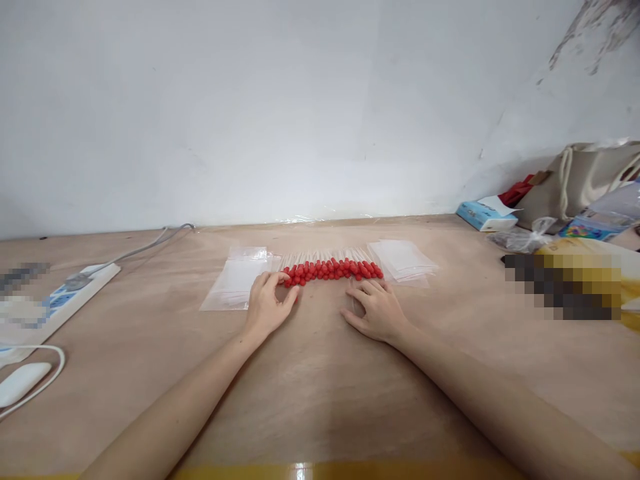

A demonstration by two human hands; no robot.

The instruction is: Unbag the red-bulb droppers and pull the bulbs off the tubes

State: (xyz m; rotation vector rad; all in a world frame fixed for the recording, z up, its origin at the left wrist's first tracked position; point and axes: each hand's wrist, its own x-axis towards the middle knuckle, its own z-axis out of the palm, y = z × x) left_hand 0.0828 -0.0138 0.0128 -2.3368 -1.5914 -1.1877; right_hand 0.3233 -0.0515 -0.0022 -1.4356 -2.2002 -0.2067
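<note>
A row of thin, pale-stemmed pieces with red ends (333, 269), which look like droppers, lies on the table with the red ends toward me. My left hand (270, 303) is at the row's left end, thumb and forefinger apart, fingertips against the nearest red ends. A bit of red shows by its thumb. Just below the right part of the row rests my right hand (377, 310), fingers spread. A small clear piece (352, 285) shows by its fingertips; its kind is unclear. Clear flat bags (225, 287) lie beside my left hand, and more clear bags (404, 260) beyond my right.
A white power strip (83, 293) with a grey cable stands at the left, near a white plugged device (24, 385). At the right are a blue tissue box (485, 215), a beige bag (545, 190) and plastic packages. A white wall (300, 113) closes off the back.
</note>
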